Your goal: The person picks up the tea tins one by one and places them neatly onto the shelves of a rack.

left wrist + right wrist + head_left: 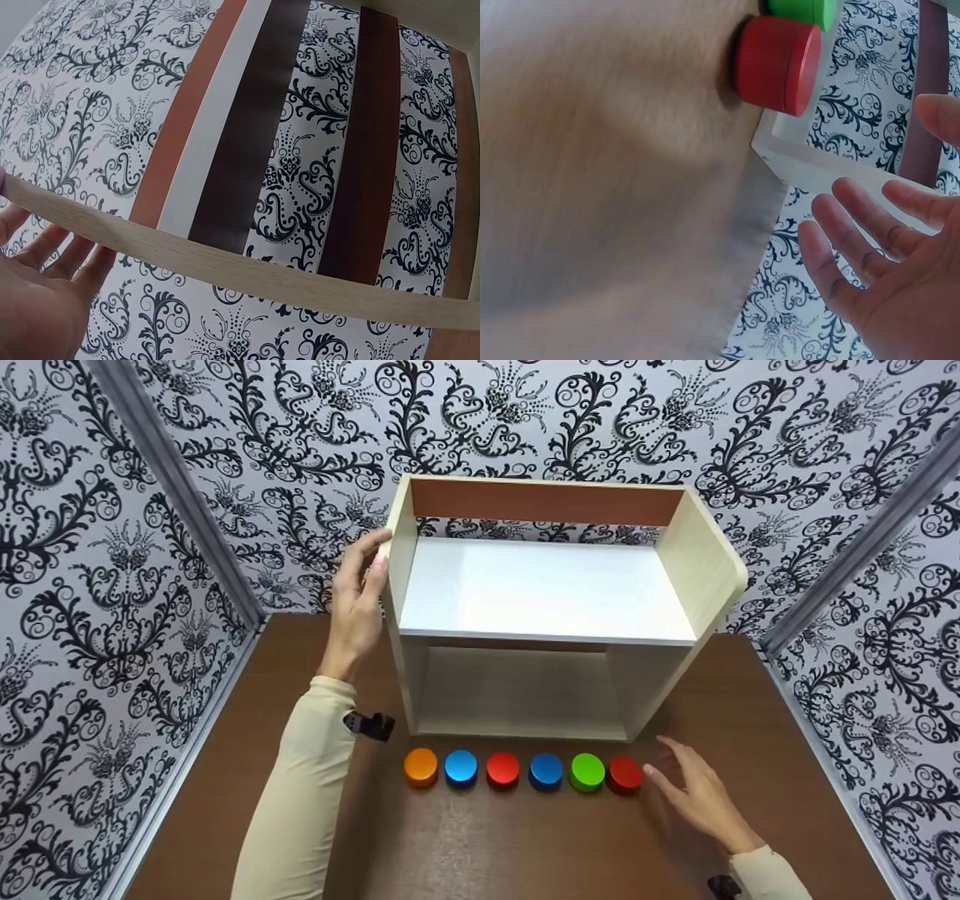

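Observation:
A pale wooden shelf unit (724,559) with a white middle board (540,585) stands on the brown table. My left hand (356,604) holds the front edge of its left side panel (247,270), the thumb at the edge and the fingers along the outer face. Low over the table, my right hand (701,791) has its fingers spread and holds nothing. Just left of it sits a dark red round lidded container (624,775), the end one of a row. Beside that one is a green container (586,772), also partly visible in the right wrist view.
Leftward the row continues with dark blue (546,771), red (502,770), light blue (460,769) and orange (421,767) containers, lined up before the shelf unit. Patterned walls (127,547) enclose the table (480,847) at the back and both sides.

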